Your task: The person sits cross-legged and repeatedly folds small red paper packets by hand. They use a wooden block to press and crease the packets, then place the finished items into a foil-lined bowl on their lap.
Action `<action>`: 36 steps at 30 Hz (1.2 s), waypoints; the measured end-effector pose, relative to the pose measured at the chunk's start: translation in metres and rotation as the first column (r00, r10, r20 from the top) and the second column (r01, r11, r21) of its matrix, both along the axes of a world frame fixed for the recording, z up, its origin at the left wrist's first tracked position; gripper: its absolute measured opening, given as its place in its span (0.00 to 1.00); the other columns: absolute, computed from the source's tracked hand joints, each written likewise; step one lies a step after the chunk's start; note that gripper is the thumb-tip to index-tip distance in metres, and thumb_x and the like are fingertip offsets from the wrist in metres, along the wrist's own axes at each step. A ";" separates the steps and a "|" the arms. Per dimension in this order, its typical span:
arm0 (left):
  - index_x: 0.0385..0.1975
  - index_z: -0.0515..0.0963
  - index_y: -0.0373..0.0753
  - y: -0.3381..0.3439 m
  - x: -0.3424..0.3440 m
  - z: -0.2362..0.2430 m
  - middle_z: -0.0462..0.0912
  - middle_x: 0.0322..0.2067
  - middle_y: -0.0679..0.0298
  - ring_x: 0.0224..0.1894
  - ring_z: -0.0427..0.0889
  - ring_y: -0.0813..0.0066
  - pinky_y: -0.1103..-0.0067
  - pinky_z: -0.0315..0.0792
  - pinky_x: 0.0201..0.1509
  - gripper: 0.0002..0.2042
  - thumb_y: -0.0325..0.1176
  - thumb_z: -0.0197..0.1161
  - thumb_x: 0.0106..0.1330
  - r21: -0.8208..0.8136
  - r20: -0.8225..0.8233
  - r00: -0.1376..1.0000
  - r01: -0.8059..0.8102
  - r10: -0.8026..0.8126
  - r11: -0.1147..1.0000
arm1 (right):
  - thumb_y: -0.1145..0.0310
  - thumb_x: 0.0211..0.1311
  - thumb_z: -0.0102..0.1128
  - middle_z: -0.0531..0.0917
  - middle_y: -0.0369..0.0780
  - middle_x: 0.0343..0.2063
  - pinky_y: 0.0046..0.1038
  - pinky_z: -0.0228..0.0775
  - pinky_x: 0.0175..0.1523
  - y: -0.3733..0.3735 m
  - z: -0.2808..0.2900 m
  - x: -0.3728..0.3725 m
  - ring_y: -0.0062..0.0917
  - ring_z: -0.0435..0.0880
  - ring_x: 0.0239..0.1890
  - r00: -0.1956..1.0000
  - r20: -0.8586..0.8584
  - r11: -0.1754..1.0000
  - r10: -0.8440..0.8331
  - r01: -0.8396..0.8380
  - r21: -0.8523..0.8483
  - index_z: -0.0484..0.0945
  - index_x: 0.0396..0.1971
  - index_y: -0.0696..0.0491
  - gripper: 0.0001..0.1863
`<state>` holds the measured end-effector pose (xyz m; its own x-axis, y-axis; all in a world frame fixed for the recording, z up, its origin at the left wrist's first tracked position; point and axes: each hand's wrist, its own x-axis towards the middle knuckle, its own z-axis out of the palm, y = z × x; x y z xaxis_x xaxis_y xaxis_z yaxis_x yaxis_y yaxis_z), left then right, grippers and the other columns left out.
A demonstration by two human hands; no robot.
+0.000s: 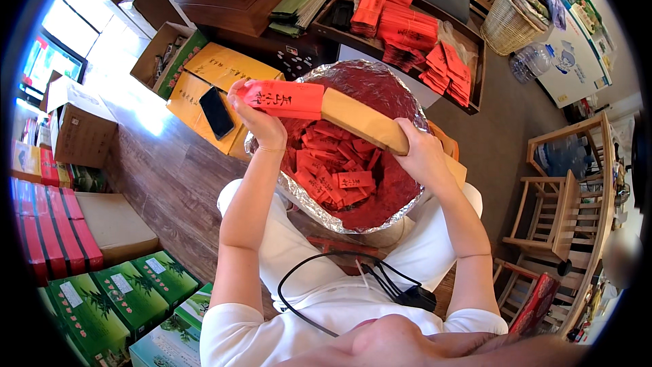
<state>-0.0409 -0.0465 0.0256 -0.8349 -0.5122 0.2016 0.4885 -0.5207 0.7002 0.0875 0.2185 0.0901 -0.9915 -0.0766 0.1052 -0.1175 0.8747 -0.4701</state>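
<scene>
My left hand (261, 112) is closed round the left end of a flat red paper packet (292, 98) with black lettering. My right hand (418, 149) grips the far end of a long tan bar (356, 115), whose left end meets the red packet; whether it goes inside I cannot tell. Both are held over a round foil-lined tub (319, 221) with a dark red inside, between my knees. Many small red packets (329, 170) lie loose in it.
Ahead stand a tray of red packets (407, 24) and yellow boxes (204, 68) with a black phone (216, 113). Cardboard (88, 122) and green boxes (129, 295) flank my left. A wicker basket (509, 17) and wooden chairs (543, 214) are on the right.
</scene>
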 end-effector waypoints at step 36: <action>0.18 0.72 0.39 0.035 0.038 0.015 0.67 0.12 0.75 0.13 0.61 0.91 0.85 0.53 0.13 0.18 0.41 0.55 0.71 -0.402 0.558 0.745 0.628 -0.365 0.666 | 0.74 0.38 0.66 0.81 0.46 0.26 0.44 0.71 0.35 0.022 -0.025 -0.014 0.46 0.81 0.32 0.994 0.001 0.964 0.108 -0.105 0.244 0.66 0.40 0.52 0.25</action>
